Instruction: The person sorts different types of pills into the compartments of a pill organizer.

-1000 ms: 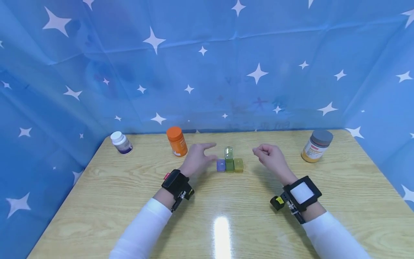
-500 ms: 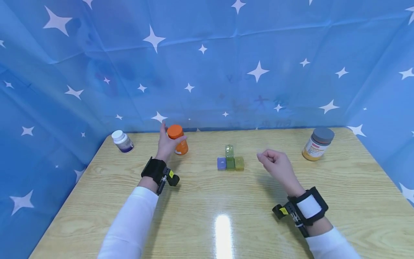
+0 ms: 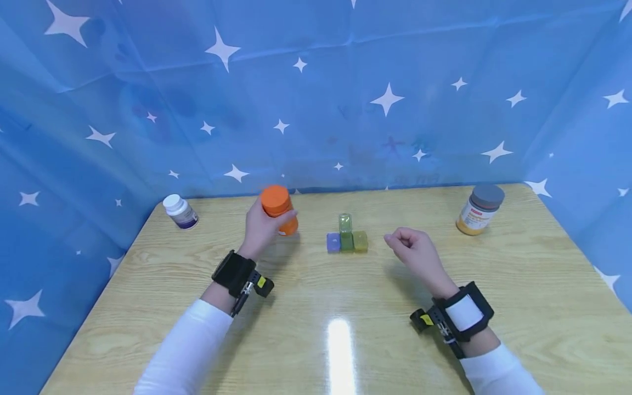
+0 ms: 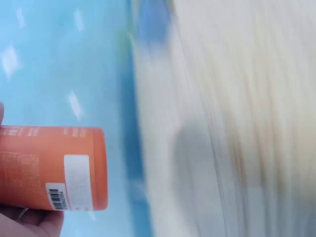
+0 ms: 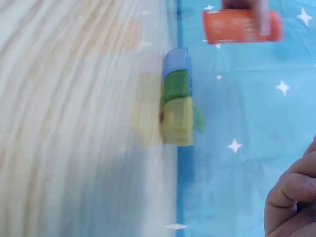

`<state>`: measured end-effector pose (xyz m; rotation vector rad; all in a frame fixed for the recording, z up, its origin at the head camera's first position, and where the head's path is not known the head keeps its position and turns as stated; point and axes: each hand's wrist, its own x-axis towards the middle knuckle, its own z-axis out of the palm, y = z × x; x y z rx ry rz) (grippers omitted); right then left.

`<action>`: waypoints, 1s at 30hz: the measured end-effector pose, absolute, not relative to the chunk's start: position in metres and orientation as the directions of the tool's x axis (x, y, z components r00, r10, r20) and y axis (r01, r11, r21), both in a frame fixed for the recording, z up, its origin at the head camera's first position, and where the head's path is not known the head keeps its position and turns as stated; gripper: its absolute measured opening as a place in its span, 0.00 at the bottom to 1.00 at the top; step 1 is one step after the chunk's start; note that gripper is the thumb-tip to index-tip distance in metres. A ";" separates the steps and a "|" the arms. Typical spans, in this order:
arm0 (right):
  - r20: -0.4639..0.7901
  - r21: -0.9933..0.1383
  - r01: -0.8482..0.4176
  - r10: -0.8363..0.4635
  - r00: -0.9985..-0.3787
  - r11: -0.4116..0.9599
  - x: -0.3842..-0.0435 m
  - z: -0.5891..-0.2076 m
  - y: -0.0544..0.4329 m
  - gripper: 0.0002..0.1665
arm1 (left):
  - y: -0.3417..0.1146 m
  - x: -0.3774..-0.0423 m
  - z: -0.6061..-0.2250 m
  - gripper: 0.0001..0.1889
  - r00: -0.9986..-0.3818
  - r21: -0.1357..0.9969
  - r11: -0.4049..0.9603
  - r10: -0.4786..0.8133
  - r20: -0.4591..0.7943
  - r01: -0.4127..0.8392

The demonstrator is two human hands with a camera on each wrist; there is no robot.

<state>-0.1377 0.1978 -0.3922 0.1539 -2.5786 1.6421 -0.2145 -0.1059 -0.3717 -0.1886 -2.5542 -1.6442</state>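
In the head view, my left hand (image 3: 260, 227) grips an orange bottle (image 3: 279, 209) with an orange lid, thumb across its near side. The left wrist view shows the bottle (image 4: 54, 168) lying across the picture, its barcode label visible and its base apart from the table. A small pill box with purple (image 3: 333, 242), green (image 3: 347, 242) and yellow (image 3: 361, 241) compartments sits at the middle of the table. Its green lid (image 3: 345, 223) stands open. To the right of it, my right hand (image 3: 417, 252) hovers with fingers loosely curled, nothing visible in it.
A white bottle (image 3: 180, 212) with a purple label stands at the back left of the wooden table (image 3: 395, 351). At the back right is a grey-lidded jar (image 3: 480, 209). A blue starred curtain (image 3: 316, 109) hangs along the table's far edge.
My left hand has moved left from beside the pill box to the orange bottle, taken hold of it and lifted it slightly rightward. My right hand has barely moved.
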 end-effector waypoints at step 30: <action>0.367 -0.690 -0.410 -0.199 -0.909 0.597 -0.101 -0.371 0.150 0.31 | -0.018 -0.105 -0.417 0.29 -0.919 0.920 0.316 0.382 0.100 0.231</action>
